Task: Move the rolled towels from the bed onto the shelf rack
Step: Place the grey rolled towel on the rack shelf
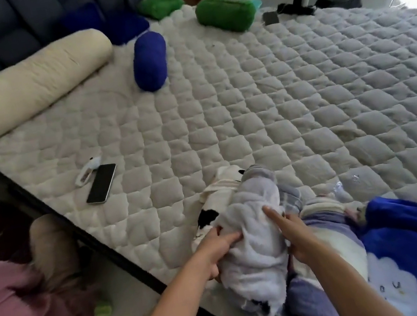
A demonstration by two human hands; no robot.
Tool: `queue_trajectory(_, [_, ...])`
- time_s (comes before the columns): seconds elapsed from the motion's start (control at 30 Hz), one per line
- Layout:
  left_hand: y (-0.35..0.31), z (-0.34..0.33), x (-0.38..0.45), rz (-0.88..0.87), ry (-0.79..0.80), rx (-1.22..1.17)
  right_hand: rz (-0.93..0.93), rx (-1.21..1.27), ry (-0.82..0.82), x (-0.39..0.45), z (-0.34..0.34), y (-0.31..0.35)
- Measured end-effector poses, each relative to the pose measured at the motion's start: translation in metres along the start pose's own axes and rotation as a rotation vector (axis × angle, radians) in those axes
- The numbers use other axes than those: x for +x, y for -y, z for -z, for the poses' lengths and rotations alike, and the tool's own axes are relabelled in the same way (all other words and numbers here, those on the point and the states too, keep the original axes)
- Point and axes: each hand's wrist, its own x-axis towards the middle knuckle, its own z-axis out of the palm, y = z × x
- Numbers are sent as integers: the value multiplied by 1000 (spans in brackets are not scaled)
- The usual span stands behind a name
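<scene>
1. The bed (247, 100) fills the view; its quilted top carries every towel seen here. No shelf rack is in view, so no delivery can be confirmed.
2. A cream bolster (22, 87) lies at 10 o'clock, against the headboard.
3. A loose pile of cloth (384, 246) sits at 5 o'clock, not rolled.
4. The white towel (253, 242), a thick roll at 6 o'clock near the bed edge, rests on the pile.
5. Rolled towels well apart at 12 o'clock: a green roll (226, 14), a second green roll (161, 6), a blue roll (150, 61). A darker blue one behind is indistinct.
6. The left hand (218, 250) grips the white towel's left flank, fingers pressed into the cloth.
7. The right hand (293, 234) bears on its right flank, forefinger extended.
8. Judgement: transfer is at the pick-up stage; all visible rolls remain to be moved.
</scene>
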Motion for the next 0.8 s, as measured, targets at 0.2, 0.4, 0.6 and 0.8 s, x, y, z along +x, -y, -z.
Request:
queue_trajectory(0.2, [-9, -6, -6, 1, -47, 45, -102, -46, 81, 18, 4, 17])
queue_trajectory(0.4, [-14, -7, -33, -157, -62, 140, -47, 206, 103, -7, -9, 27])
queue_trajectory(0.6, [-16, 37, -102, -427, -198, 277, 14, 416, 216, -61, -65, 28])
queue_trajectory(0.8, [48, 114, -192, -591, -630, 78, 194, 334, 524, -148, -163, 15])
